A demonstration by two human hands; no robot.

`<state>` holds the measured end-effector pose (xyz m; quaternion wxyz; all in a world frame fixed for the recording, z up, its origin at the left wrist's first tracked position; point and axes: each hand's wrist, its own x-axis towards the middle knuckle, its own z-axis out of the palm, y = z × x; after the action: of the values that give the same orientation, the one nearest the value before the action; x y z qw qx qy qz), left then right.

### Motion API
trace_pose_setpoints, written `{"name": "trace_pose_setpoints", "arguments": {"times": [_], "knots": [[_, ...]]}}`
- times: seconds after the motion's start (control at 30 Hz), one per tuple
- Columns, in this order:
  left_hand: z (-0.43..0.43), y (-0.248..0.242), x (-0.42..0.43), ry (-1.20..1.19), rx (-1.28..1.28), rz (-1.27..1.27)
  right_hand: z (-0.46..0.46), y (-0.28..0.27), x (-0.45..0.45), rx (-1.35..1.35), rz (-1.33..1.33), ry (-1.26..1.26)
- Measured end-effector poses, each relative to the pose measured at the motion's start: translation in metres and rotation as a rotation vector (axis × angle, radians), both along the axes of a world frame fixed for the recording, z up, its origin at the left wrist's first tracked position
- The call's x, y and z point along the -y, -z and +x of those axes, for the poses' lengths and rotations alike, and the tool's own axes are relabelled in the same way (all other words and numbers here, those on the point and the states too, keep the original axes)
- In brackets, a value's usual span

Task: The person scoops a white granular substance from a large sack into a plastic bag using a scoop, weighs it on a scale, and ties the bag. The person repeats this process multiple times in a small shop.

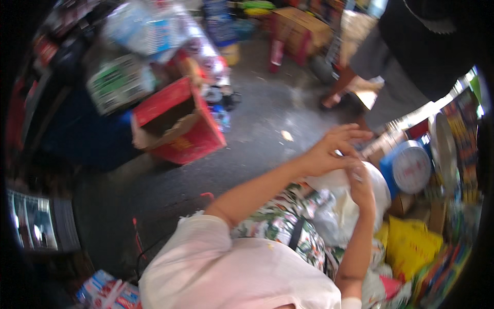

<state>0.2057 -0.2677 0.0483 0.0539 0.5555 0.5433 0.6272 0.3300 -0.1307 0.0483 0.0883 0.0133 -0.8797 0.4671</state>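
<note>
My left hand reaches across to the right, its fingers partly spread and curled. The thumb side touches or nearly touches the fingertips of my right hand, which points up from below. Blur hides whether anything thin is pinched between them. Just under both hands bulges a white, cloudy plastic bag, partly covered by my right hand and forearm. It lies against flower-patterned cloth over my lap. A blue dial scale with a round white face stands right of my right hand.
A torn-open red cardboard box sits on the dark floor at left, near wrapped packs. A person in grey shorts stands at upper right. Yellow packets lie lower right. A brown carton stands farther off.
</note>
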Motion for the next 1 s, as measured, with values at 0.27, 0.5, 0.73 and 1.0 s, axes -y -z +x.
{"name": "trace_pose_setpoints", "arguments": {"times": [0.27, 0.5, 0.73, 1.0], "knots": [[-0.065, 0.124, 0.06, 0.256, 1.488, 0.458, 0.018, -0.087, -0.027, -0.457, -0.734, 0.235], [0.011, 0.085, 0.033, 0.716, 1.895, 0.537, -0.04, -0.02, 0.063, -0.369, -0.446, 0.649], [-0.03, 0.137, 0.045, 0.009, 1.714, 0.356, 0.026, -0.107, 0.039, -0.596, -0.644, 0.297], [0.029, 0.076, -0.002, 0.939, 1.887, 0.514, 0.012, -0.092, 0.058, -0.496, -0.517, 0.365]]}}
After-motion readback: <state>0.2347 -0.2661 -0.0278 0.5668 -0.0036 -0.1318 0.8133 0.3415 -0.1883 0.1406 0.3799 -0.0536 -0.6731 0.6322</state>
